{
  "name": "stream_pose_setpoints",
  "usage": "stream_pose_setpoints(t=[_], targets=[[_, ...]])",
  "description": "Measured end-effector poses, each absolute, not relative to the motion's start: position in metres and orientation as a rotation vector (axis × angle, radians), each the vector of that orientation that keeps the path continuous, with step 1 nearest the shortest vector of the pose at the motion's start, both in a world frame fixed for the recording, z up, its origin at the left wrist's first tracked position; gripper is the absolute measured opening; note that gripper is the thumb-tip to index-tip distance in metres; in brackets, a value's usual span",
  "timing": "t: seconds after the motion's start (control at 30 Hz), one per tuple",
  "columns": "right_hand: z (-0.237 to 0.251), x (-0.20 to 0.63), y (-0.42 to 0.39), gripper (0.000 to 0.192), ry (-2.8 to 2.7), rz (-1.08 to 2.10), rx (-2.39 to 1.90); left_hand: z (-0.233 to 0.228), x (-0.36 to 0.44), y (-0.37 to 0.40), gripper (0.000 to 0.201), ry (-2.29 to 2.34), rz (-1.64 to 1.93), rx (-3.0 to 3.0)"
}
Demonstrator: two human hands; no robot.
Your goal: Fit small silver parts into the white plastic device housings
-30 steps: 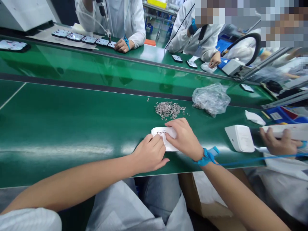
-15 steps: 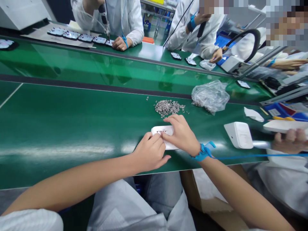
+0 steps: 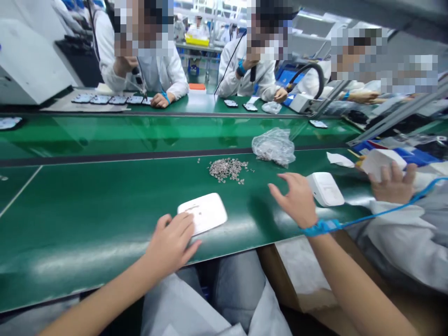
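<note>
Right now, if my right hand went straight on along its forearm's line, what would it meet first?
Probably the clear plastic bag, ahead of your right hand; the hand's height is hard to judge, so it might pass over.

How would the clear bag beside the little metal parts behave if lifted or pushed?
The clear bag would probably sag and crumple, its film looking thin and wrinkled. It seems unlikely to roll, lying slumped on the green surface.
</note>
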State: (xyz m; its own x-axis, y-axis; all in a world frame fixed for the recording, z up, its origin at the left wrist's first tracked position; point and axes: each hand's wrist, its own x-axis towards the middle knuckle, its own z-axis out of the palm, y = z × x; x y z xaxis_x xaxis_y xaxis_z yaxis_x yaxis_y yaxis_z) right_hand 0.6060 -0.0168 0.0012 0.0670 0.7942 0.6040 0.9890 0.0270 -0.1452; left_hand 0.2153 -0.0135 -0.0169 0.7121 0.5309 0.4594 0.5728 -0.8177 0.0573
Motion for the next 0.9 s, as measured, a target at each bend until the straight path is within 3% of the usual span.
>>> stream_pose_setpoints(t=[0.1,0.3,0.4,0.47,0.67,0.9], targets=[[-0.024,0.678,-0.043,0.051,-1.519,-0.655,-2.157,-0.019,0.147,-0.012,0.015,-1.141,-0.670,-2.638],[-0.055,0.724,-0.070,0.059,-1.359,-0.576,-2.442,-0.013,0.060,0.022,0.020,-1.548,-0.689,-2.216],[-0.057,0.704,-0.070,0.057,-1.336,-0.562,-2.361,-0.004,0.090,0.041,0.017,-1.534,-0.818,-2.119],[-0.055,0.679,-0.068,0.056,-1.391,-0.485,-2.242,-0.001,0.137,0.060,0.013,-1.427,-0.867,-2.361],[-0.032,0.568,-0.067,0.039,-1.756,-0.211,-1.846,-0.011,0.281,0.167,0.038,-1.374,-0.690,-2.731],[-0.015,0.488,-0.048,0.031,-1.902,-0.018,-1.712,-0.027,0.300,0.232,0.028,-1.272,-0.553,-2.876]])
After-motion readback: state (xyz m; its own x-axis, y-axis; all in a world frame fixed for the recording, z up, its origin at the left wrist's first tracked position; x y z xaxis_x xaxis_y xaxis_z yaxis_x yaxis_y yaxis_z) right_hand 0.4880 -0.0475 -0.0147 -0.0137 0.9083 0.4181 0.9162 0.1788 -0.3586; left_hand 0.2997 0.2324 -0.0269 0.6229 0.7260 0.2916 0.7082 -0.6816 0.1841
